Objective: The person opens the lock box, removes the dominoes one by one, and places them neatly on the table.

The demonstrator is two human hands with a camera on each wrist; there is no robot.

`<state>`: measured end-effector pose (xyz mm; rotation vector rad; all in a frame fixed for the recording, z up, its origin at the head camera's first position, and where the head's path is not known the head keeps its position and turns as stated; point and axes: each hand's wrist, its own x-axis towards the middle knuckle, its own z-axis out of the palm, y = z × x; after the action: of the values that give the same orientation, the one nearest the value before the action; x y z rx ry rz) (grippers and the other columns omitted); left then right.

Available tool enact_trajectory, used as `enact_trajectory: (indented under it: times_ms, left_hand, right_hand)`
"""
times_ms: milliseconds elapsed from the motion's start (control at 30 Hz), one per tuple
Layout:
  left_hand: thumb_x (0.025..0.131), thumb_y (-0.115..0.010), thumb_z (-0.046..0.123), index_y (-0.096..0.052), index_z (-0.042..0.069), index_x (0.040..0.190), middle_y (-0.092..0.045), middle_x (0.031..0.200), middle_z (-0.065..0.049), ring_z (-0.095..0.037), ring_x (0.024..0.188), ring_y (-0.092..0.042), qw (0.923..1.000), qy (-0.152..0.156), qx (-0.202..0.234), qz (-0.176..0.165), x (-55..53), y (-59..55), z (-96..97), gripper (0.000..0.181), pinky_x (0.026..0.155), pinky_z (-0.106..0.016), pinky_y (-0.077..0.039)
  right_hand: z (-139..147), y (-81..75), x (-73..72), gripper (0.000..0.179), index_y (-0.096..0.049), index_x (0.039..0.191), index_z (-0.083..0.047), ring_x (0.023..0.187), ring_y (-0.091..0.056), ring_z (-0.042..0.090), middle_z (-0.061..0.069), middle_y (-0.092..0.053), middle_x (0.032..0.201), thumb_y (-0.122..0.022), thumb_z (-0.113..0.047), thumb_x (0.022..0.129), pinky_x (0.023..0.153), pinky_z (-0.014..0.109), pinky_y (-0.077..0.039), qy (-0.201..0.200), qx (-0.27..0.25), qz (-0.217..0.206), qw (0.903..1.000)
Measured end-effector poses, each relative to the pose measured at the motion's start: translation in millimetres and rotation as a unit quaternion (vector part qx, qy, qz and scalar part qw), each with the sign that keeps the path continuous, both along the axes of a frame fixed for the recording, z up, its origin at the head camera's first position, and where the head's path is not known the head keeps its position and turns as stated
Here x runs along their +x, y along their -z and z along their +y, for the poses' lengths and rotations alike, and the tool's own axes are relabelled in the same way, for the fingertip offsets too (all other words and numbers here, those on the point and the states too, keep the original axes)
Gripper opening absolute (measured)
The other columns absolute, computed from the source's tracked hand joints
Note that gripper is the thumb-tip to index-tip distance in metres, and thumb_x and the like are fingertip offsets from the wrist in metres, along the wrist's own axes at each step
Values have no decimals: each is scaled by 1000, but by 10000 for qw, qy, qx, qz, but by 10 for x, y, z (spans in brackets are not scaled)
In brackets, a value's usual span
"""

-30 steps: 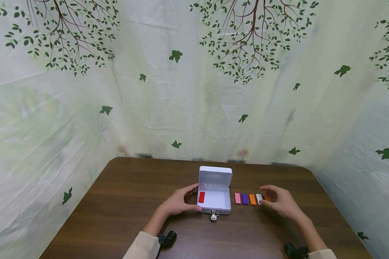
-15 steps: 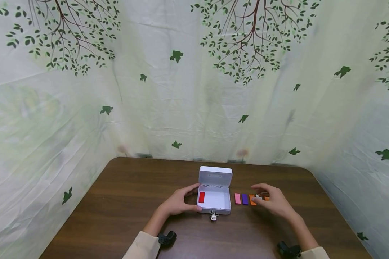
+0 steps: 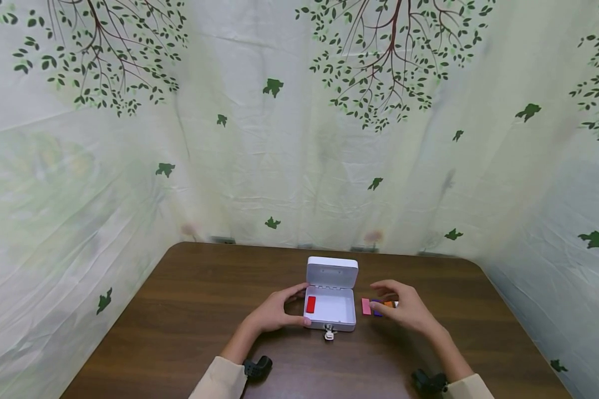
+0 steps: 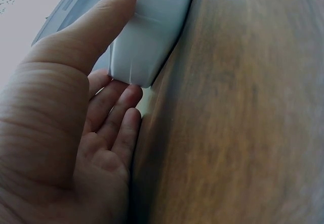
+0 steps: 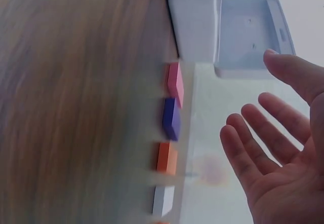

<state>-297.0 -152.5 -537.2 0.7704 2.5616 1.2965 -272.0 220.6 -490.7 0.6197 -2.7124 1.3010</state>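
Observation:
A white hinged box (image 3: 334, 305) stands with its lid (image 3: 331, 272) raised and its metal latch (image 3: 329, 332) at the front. Inside, on the left, lies a red block (image 3: 311, 305). My left hand (image 3: 274, 310) grips the box's left side, thumb at the front corner and fingers toward the back. To the right of the box is a row of blocks: pink (image 5: 174, 82), purple (image 5: 172, 118), orange (image 5: 166, 158) and white (image 5: 163, 200), with another orange edge below. My right hand (image 3: 404, 307) hovers over this row, fingers spread and holding nothing, partly hiding the blocks in the head view.
The brown wooden table (image 3: 219, 282) extends around the box. A pale cloth (image 3: 304, 166) with printed leaves hangs behind and at both sides. Each wrist carries a black camera, the left one (image 3: 258, 367) and the right one (image 3: 429, 381).
My right hand has moved left along the row, from the white and far orange blocks to above the purple one. The left hand and the box have stayed put.

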Motion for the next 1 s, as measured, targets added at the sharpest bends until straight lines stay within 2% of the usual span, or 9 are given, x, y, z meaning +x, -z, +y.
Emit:
enact_trajectory:
  times_ms: [167, 367, 633, 800, 1000]
  left_hand:
    - [79, -85, 55, -41, 31, 158, -57, 150, -2, -24, 139, -53, 10000, -18, -48, 1, -7, 0, -6, 93, 119, -56, -38]
    - [78, -85, 58, -42, 32, 158, -57, 150, 0, -21, 139, -52, 10000, -37, -76, -16, -8, -5, -6, 94, 120, -55, -38]
    - [79, -85, 56, -42, 29, 158, -58, 149, -2, -24, 138, -54, 10000, 14, -36, 29, -3, 7, -9, 94, 119, -56, -39]
    - [80, -84, 55, -41, 29, 158, -58, 149, -3, -26, 138, -54, 10000, -6, -46, -10, 5, 5, -6, 93, 118, -58, -38]
    - [80, -84, 56, -41, 32, 158, -57, 149, -1, -23, 138, -53, 10000, -4, -44, -36, 2, -1, -13, 92, 118, -56, -39]
  right_hand:
    - [-131, -14, -15, 43, -69, 126, -9, 101, -75, 31, 17, -73, 121, -83, -25, 88, 91, 52, -60, -123, -67, 127, 9998]
    - [-293, -22, -38, 45, -69, 124, -6, 99, -75, 29, 14, -74, 118, -84, -29, 88, 88, 54, -60, -294, -184, 223, 9991]
    - [-485, -35, -35, 48, -69, 125, -5, 105, -72, 30, 13, -73, 121, -83, -32, 88, 92, 49, -60, -366, 24, 290, 9989]
    - [-607, -17, -54, 48, -69, 124, -6, 103, -72, 30, 13, -73, 119, -82, -34, 88, 91, 47, -61, -422, 197, 423, 9980]
    - [-749, 9, -84, 45, -70, 125, -5, 102, -70, 27, 12, -73, 118, -80, -32, 90, 90, 48, -61, -634, 141, 434, 9969]
